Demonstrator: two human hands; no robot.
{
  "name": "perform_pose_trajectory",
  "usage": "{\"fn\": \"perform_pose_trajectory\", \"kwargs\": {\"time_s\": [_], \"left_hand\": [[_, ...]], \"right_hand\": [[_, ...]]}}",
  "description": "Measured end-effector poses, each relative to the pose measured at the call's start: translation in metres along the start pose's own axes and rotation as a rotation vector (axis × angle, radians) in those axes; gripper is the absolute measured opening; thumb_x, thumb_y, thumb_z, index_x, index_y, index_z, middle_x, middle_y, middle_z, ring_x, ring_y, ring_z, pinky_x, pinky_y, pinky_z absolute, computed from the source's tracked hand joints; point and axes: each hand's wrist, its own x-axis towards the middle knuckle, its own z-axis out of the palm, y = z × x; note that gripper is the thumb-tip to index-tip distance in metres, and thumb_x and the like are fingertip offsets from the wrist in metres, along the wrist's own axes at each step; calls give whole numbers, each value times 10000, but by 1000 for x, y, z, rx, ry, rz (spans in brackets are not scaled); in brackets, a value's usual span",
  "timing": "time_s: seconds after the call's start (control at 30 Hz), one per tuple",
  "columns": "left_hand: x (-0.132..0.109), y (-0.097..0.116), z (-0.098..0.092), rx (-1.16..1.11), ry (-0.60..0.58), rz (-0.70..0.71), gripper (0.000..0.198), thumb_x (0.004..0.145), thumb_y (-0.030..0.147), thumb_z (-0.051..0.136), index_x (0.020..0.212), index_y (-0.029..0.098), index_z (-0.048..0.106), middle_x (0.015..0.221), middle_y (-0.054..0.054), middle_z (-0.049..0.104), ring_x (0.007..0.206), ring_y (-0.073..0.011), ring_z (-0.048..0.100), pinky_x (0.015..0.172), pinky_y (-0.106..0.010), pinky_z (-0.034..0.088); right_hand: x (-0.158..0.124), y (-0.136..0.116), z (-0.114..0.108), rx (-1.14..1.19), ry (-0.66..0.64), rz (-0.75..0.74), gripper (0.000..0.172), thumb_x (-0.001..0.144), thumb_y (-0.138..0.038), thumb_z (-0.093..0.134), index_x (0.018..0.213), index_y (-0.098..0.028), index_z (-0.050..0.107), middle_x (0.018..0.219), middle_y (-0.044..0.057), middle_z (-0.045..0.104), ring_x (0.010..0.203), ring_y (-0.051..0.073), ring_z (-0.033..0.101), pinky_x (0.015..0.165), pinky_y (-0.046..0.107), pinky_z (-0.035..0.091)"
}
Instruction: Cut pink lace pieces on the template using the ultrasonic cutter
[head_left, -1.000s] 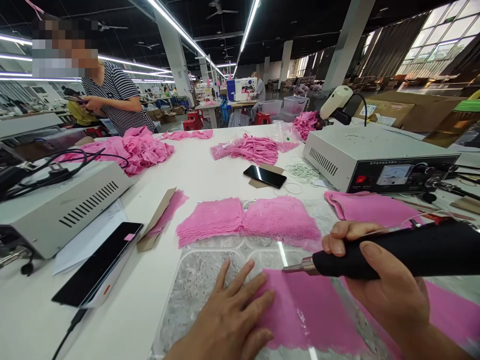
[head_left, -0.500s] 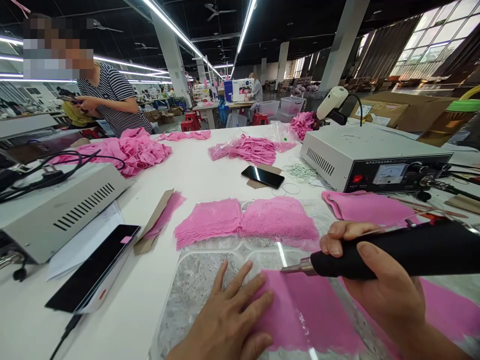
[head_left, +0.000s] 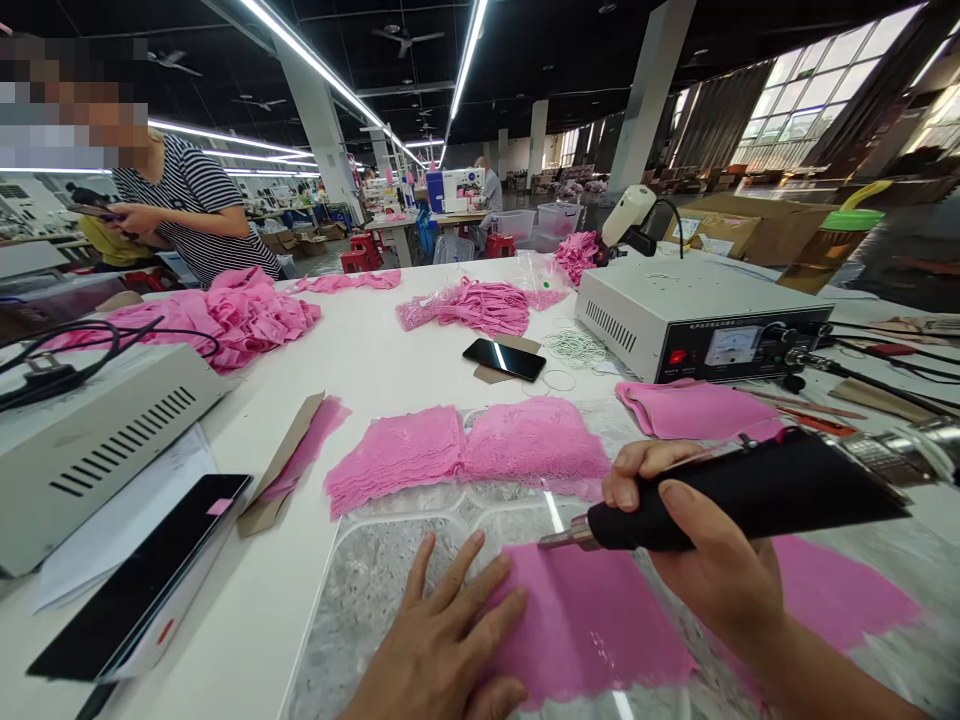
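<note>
My right hand (head_left: 712, 560) is wrapped round the black handle of an ultrasonic cutter (head_left: 712, 500). The cutter's metal tip rests at the far left corner of a pink fabric piece (head_left: 592, 630). Spread flat, my left hand (head_left: 450, 640) presses on that piece's left edge with its fingertips. Beneath the fabric lies a clear plate (head_left: 367, 590) with pale rounded outlines, over a grey marbled surface. Just beyond it are two stacks of pink lace-like pieces, a left stack (head_left: 401, 450) and a right stack (head_left: 532, 440). More pink fabric (head_left: 840, 590) lies beyond my right wrist.
A control box with a meter (head_left: 705, 310) stands at the back right, cabled. Another grey box (head_left: 112, 440) and a black tablet-like panel (head_left: 142, 570) are left. A phone (head_left: 504, 360) and pink cloth heap (head_left: 240, 320) lie farther back. A person in stripes (head_left: 195, 200) stands behind.
The view has shifted, so most things appear farther left. The cutter's tip stays at the fabric's far left corner, and my left hand still presses the piece.
</note>
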Motion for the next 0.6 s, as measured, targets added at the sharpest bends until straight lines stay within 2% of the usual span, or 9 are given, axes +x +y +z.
{"fn": "perform_pose_trajectory", "kwargs": {"time_s": [0.1,0.2,0.27,0.47,0.6], "left_hand": [[2,-1,-3,43,10,14,431,984,453,469,1316,197,568,1387,-34,568,1454,-249,264,1200,-519,-41],[7,-2,-6,31,8,28,420,991,455,454,1311,208,571,1387,-31,566,1439,-252,304,1204,-530,2],[11,-1,-6,5,-7,28,429,989,459,458,1320,206,561,1395,-27,559,1435,-261,311,1203,-542,12],[18,-2,0,-67,-40,12,453,969,436,501,1358,205,519,1375,-51,578,1437,-278,306,1184,-604,90],[17,-2,3,1,-23,31,437,972,452,487,1322,200,558,1368,-45,585,1452,-270,274,1186,-582,-10]], "right_hand": [[3,-8,-7,18,87,14,87,776,-297,759,786,-240,694,815,20,577,614,146,571,564,304,573],[4,-16,-18,-10,181,3,142,721,-312,801,751,-233,687,810,16,566,606,136,556,578,290,572],[4,-18,-24,-25,195,0,153,717,-324,803,745,-235,681,799,8,557,599,127,546,583,274,570],[-1,-10,-32,-26,87,54,84,796,-322,739,781,-260,685,815,23,548,622,157,556,554,318,573],[0,-7,-34,-32,26,36,44,842,-308,695,832,-266,689,835,32,541,648,171,570,560,345,584]]}}
